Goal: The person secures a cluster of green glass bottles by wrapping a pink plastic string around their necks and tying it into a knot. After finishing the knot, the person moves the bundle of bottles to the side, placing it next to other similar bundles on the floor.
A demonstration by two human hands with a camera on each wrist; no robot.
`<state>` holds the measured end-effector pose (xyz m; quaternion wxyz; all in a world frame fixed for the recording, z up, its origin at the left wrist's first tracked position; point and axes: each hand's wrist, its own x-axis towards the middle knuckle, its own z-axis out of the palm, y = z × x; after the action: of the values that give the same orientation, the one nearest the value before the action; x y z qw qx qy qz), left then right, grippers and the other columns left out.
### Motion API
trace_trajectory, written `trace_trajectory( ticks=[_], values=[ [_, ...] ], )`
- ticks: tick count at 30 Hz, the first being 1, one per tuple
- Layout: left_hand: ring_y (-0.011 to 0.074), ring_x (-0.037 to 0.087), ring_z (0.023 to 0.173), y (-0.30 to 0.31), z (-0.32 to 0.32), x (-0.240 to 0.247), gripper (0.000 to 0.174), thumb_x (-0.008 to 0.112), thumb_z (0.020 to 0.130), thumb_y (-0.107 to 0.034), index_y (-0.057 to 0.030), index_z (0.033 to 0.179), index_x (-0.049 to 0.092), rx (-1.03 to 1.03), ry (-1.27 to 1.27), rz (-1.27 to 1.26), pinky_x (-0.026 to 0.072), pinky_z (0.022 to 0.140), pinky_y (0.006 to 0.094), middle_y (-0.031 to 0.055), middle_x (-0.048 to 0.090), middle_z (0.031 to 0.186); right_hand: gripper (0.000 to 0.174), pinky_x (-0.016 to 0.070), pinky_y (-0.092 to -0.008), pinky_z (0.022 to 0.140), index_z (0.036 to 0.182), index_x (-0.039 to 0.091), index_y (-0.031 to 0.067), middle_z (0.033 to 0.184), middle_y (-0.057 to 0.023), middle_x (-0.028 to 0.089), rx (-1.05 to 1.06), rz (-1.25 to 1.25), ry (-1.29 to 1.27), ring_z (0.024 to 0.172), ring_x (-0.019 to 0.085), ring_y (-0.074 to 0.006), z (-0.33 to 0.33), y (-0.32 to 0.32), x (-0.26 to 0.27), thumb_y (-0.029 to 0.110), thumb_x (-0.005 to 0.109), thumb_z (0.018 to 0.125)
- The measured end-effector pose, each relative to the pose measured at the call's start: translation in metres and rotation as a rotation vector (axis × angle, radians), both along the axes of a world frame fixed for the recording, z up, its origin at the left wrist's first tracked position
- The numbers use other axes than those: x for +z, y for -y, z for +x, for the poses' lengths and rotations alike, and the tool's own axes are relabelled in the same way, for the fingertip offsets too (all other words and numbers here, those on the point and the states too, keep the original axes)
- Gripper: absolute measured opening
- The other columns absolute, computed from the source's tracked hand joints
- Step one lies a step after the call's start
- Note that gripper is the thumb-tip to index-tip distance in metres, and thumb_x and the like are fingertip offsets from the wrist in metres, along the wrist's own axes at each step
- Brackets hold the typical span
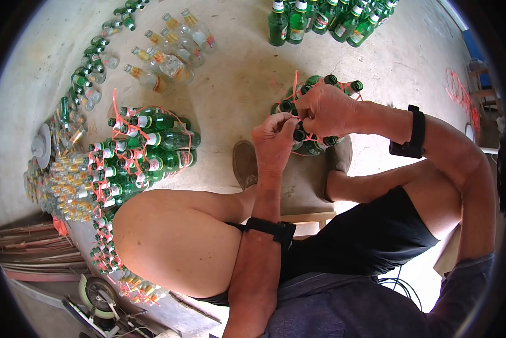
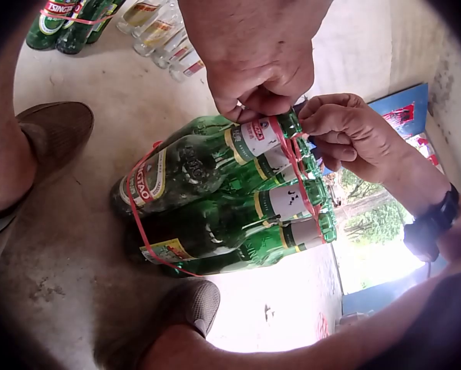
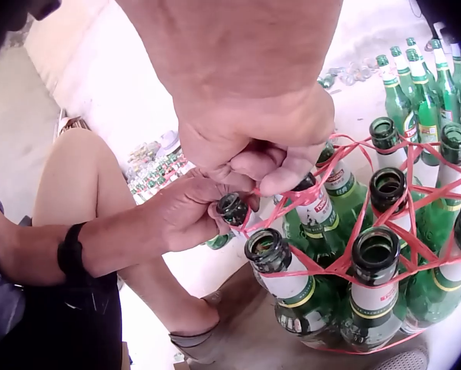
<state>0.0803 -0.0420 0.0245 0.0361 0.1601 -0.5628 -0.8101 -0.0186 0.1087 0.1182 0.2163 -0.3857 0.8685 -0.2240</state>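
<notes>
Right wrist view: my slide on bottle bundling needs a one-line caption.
Left hand holds a bottle by its neck while right hand pinches red string lacing a bundle of green bottles.

Floor's plain grey concrete (image 1: pixel 247 73), a bit stained and scuffed, with bright daylight all over it. Tied bundles of green bottles (image 1: pixel 151 146) lie along its left edge, and loose clear bottles (image 1: pixel 168 56) are scattered toward the top-left corner. A row of standing green bottles (image 1: pixel 320 19) lines the top edge. A tangle of red string (image 1: pixel 461 96) sits by the right edge. Wooden slats (image 1: pixel 27 236) and a tape roll (image 1: pixel 95 293) fill the bottom-left corner. There's a pale wooden stool (image 1: pixel 306 217) mid-floor.
</notes>
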Motion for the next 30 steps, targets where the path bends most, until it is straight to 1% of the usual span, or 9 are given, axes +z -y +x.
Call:
trace_trajectory(
  ticks=[2, 5, 8, 9, 11, 14, 20, 26, 30],
  values=[
    [0.0029, 0.061, 0.069, 0.001, 0.000, 0.002, 0.011, 0.074, 0.092, -0.002, 0.0045, 0.101, 0.074, -0.009, 0.014, -0.002, 0.0488, 0.056, 0.0206, 0.0016, 0.072, 0.082, 0.011, 0.0508, -0.0424, 0.055, 0.074, 0.070, 0.0013, 0.060, -0.0147, 0.063, -0.044, -0.004, 0.105, 0.058, 0.067, -0.0281, -0.002, -0.002, -0.003, 0.011, 0.068, 0.072],
    [0.0030, 0.061, 0.067, 0.002, 0.001, 0.004, 0.011, 0.074, 0.092, -0.002, 0.0049, 0.101, 0.074, -0.020, 0.026, -0.008, 0.0486, 0.056, 0.0206, 0.0015, 0.072, 0.081, 0.012, 0.0479, -0.0418, 0.054, 0.071, 0.069, 0.0003, 0.058, -0.0160, 0.060, 0.012, 0.176, 0.229, 0.053, 0.062, -0.0256, -0.013, -0.004, -0.005, 0.012, 0.065, 0.072],
    [0.0033, 0.060, 0.066, 0.002, 0.000, 0.004, 0.012, 0.074, 0.092, -0.003, 0.0050, 0.102, 0.075, -0.028, 0.013, -0.021, 0.0486, 0.055, 0.0207, 0.0017, 0.072, 0.081, 0.016, 0.0453, -0.0420, 0.053, 0.067, 0.067, -0.0009, 0.056, -0.0168, 0.056, 0.006, 0.261, 0.309, 0.051, 0.056, -0.0258, -0.016, -0.007, -0.004, 0.013, 0.063, 0.073],
    [0.0034, 0.060, 0.066, 0.003, 0.000, 0.003, 0.012, 0.074, 0.092, -0.003, 0.0051, 0.102, 0.075, -0.029, 0.006, -0.026, 0.0487, 0.055, 0.0208, 0.0018, 0.072, 0.081, 0.016, 0.0446, -0.0424, 0.053, 0.066, 0.066, -0.0012, 0.056, -0.0171, 0.056, 0.030, 0.287, 0.289, 0.051, 0.055, -0.0258, -0.017, -0.005, 0.000, 0.014, 0.063, 0.073],
    [0.0053, 0.066, 0.074, 0.006, 0.001, 0.001, 0.015, 0.075, 0.094, -0.004, 0.0034, 0.107, 0.075, -0.065, 0.020, -0.043, 0.0529, 0.058, 0.0209, 0.0034, 0.074, 0.087, 0.018, 0.0431, -0.0431, 0.052, 0.064, 0.064, -0.0018, 0.055, -0.0178, 0.054, 0.078, 0.340, 0.249, 0.050, 0.053, -0.0259, -0.018, -0.002, 0.009, 0.014, 0.062, 0.073],
    [0.0064, 0.069, 0.078, 0.008, 0.002, -0.002, 0.017, 0.076, 0.094, -0.004, 0.0024, 0.110, 0.075, -0.087, 0.020, -0.053, 0.0550, 0.060, 0.0212, 0.0044, 0.076, 0.091, 0.018, 0.0449, -0.0418, 0.053, 0.066, 0.065, -0.0016, 0.056, -0.0162, 0.056, 0.082, 0.333, 0.207, 0.051, 0.055, -0.0256, -0.020, -0.003, 0.008, 0.015, 0.064, 0.073],
    [0.0073, 0.070, 0.078, 0.007, 0.002, -0.003, 0.016, 0.074, 0.095, -0.002, 0.0018, 0.110, 0.075, -0.077, 0.007, -0.005, 0.0553, 0.060, 0.0218, 0.0055, 0.076, 0.092, 0.015, 0.0494, -0.0396, 0.055, 0.072, 0.068, -0.0013, 0.063, -0.0135, 0.066, -0.090, 0.058, 0.202, 0.057, 0.064, -0.0260, -0.009, 0.002, 0.007, 0.014, 0.068, 0.073],
    [0.0091, 0.071, 0.080, 0.005, 0.005, -0.003, 0.016, 0.073, 0.096, -0.003, 0.0014, 0.112, 0.075, -0.051, 0.020, 0.122, 0.0561, 0.062, 0.0230, 0.0061, 0.076, 0.094, 0.013, 0.0514, -0.0403, 0.058, 0.075, 0.070, -0.0015, 0.066, -0.0154, 0.068, 0.074, 0.168, 0.093, 0.061, 0.068, -0.0264, -0.011, -0.005, -0.008, 0.011, 0.070, 0.073],
    [0.0092, 0.070, 0.080, 0.004, 0.006, -0.003, 0.017, 0.073, 0.097, -0.004, 0.0018, 0.113, 0.075, -0.047, 0.023, 0.160, 0.0559, 0.064, 0.0230, 0.0063, 0.076, 0.094, 0.012, 0.0518, -0.0400, 0.058, 0.077, 0.071, -0.0012, 0.066, -0.0152, 0.068, -0.006, 0.048, 0.104, 0.061, 0.068, -0.0263, -0.009, -0.003, -0.010, 0.010, 0.069, 0.074]
  ],
)
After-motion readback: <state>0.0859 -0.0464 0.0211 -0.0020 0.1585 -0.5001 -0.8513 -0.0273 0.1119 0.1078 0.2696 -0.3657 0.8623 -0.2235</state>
